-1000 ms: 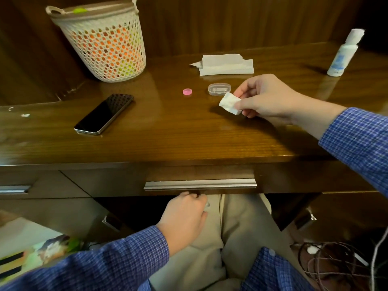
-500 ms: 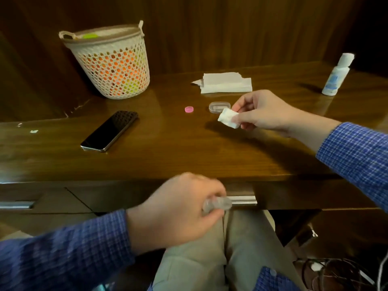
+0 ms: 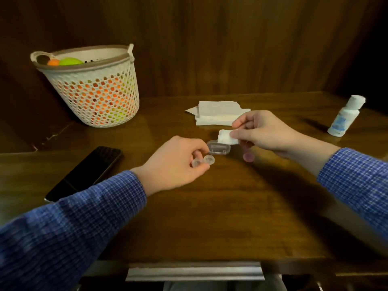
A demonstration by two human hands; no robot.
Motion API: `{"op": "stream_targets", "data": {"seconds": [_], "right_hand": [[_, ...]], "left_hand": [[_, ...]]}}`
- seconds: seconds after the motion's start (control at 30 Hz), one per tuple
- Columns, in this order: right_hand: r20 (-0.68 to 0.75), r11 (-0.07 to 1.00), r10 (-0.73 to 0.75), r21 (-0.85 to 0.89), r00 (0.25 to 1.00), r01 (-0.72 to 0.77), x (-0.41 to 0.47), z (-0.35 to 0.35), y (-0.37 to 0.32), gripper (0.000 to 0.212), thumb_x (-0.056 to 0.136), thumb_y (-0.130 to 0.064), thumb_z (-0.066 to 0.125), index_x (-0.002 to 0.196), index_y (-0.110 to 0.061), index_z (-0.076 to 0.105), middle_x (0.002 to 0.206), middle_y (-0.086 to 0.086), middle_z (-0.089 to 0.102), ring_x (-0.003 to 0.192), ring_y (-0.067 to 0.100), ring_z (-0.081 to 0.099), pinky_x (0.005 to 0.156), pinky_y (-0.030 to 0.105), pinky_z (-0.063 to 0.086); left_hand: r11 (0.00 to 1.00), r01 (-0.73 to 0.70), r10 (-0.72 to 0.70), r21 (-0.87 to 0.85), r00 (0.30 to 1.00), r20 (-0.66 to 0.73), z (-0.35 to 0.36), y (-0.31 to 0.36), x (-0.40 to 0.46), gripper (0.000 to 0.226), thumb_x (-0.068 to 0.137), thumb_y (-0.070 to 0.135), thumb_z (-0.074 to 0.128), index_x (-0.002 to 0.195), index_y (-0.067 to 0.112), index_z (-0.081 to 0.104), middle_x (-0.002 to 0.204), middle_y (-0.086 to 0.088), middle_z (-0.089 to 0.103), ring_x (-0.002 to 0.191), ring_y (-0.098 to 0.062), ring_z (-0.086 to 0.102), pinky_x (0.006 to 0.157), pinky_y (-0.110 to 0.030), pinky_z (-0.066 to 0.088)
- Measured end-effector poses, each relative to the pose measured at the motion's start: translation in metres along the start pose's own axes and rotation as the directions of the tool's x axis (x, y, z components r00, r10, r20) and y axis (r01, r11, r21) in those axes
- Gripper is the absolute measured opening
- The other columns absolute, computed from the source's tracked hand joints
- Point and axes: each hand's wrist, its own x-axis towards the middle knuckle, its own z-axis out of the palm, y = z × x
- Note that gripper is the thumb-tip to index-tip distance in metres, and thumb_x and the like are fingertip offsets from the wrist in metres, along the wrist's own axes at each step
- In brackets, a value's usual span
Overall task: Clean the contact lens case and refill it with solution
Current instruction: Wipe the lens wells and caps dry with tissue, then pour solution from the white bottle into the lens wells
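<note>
Between the 2 hands, over the wooden counter (image 3: 210,206), sits the work. The left hand (image 3: 176,164) has its fingers (image 3: 195,149) curled round a clear contact lens case (image 3: 203,161), whose 2 round wells face up with no caps on; the case looks raised just off the wood, though that is hard to tell. Just beyond those fingers lies a small clear plastic box (image 3: 219,148) on the counter. The right hand (image 3: 262,131) pinches a folded white tissue piece (image 3: 227,139) between thumb and forefinger, held over the far end of the box. A pink cap (image 3: 249,157) shows at the tips of the right hand's lower fingers; whether they grip it cannot be told. Beyond the right hand lies a stack of white tissues (image 3: 218,116). Well off to the right of that hand stands a white solution bottle (image 3: 345,116), tilted. Left of the left hand lie a black phone (image 3: 88,172) and, farther back, a perforated basket (image 3: 94,89).
</note>
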Motion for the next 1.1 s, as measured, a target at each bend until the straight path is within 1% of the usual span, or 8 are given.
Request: {"op": "stream_targets", "data": {"seconds": [0.17, 0.4, 0.57, 0.67, 0.77, 0.83, 1.0, 1.1], "right_hand": [[-0.003, 0.998, -0.055, -0.031, 0.998, 0.055, 0.06, 0.017, -0.014, 0.012, 0.09, -0.013, 0.078, 0.097, -0.012, 0.069, 0.066, 0.004, 0.074, 0.055, 0.008, 0.067, 0.054, 0.018, 0.054], [0.086, 0.992, -0.096, -0.075, 0.992, 0.102, 0.135, 0.065, -0.037, 0.004, 0.094, -0.007, 0.071, 0.098, -0.005, 0.071, 0.08, 0.013, 0.073, 0.067, 0.015, 0.07, 0.064, 0.028, 0.063], [0.214, 0.972, -0.049, -0.216, 0.976, 0.096, 0.164, 0.09, -0.048, 0.007, 0.094, -0.004, 0.069, 0.091, -0.01, 0.073, 0.078, 0.006, 0.072, 0.059, 0.008, 0.069, 0.057, 0.019, 0.059], [0.253, 0.936, -0.033, -0.331, 0.967, 0.118, 0.167, 0.1, -0.049, 0.016, 0.092, 0.0, 0.068, 0.083, -0.013, 0.071, 0.075, 0.007, 0.073, 0.063, 0.012, 0.071, 0.058, 0.021, 0.058], [0.221, 0.909, -0.045, -0.396, 0.974, 0.132, 0.163, 0.103, -0.048, 0.012, 0.093, -0.001, 0.066, 0.087, -0.01, 0.073, 0.08, 0.012, 0.076, 0.073, 0.022, 0.077, 0.061, 0.026, 0.062], [0.193, 0.906, -0.05, -0.405, 0.98, 0.126, 0.158, 0.101, -0.049, 0.009, 0.094, -0.005, 0.065, 0.093, -0.01, 0.072, 0.086, 0.014, 0.077, 0.076, 0.025, 0.078, 0.057, 0.025, 0.06], [0.078, 0.885, -0.175, -0.424, 0.982, 0.191, 0.133, 0.074, -0.05, 0.008, 0.093, -0.012, 0.067, 0.097, -0.016, 0.072, 0.093, 0.002, 0.071, 0.072, 0.013, 0.072, 0.057, 0.021, 0.054], [0.015, 0.896, -0.229, -0.388, 0.973, 0.217, 0.1, 0.038, -0.043, 0.008, 0.093, -0.012, 0.067, 0.092, -0.02, 0.07, 0.09, -0.002, 0.069, 0.06, 0.005, 0.071, 0.047, 0.012, 0.048]], "left_hand": [[0.992, -0.067, 0.068, 0.109, 0.998, -0.003, 0.009, -0.02, 0.009, 0.032, 0.094, 0.044, 0.067, 0.125, 0.037, 0.066, 0.1, 0.025, 0.065, 0.089, 0.005, 0.059, 0.073, -0.011, 0.047], [0.998, -0.057, 0.059, 0.02, 0.99, -0.126, -0.003, -0.042, 0.009, 0.03, 0.09, 0.034, 0.074, 0.12, 0.027, 0.073, 0.102, 0.02, 0.069, 0.088, 0.003, 0.062, 0.068, -0.006, 0.044], [1.0, -0.009, 0.007, -0.013, 0.987, -0.159, -0.006, -0.052, 0.008, 0.029, 0.088, 0.036, 0.074, 0.116, 0.028, 0.074, 0.098, 0.021, 0.069, 0.085, 0.003, 0.062, 0.064, -0.005, 0.044], [1.0, 0.003, -0.006, -0.018, 0.99, -0.14, -0.004, -0.054, 0.009, 0.029, 0.089, 0.037, 0.072, 0.116, 0.029, 0.073, 0.098, 0.021, 0.068, 0.088, 0.001, 0.063, 0.066, -0.008, 0.047], [1.0, 0.009, -0.012, -0.024, 0.99, -0.14, -0.002, -0.054, 0.009, 0.03, 0.089, 0.039, 0.071, 0.118, 0.03, 0.073, 0.1, 0.021, 0.069, 0.09, 0.002, 0.063, 0.067, -0.009, 0.049], [1.0, 0.008, -0.012, -0.03, 0.99, -0.139, 0.0, -0.053, 0.008, 0.031, 0.089, 0.039, 0.071, 0.118, 0.031, 0.072, 0.101, 0.021, 0.068, 0.091, 0.002, 0.062, 0.067, -0.008, 0.048], [0.999, 0.0, -0.007, -0.049, 0.989, -0.149, 0.006, -0.042, 0.01, 0.034, 0.089, 0.039, 0.073, 0.122, 0.032, 0.07, 0.1, 0.024, 0.066, 0.093, 0.005, 0.062, 0.071, -0.007, 0.052], [0.998, -0.052, 0.046, -0.042, 0.991, -0.129, 0.008, -0.027, 0.017, 0.033, 0.09, 0.041, 0.071, 0.122, 0.034, 0.068, 0.1, 0.024, 0.067, 0.092, 0.004, 0.063, 0.071, -0.009, 0.052]]}}
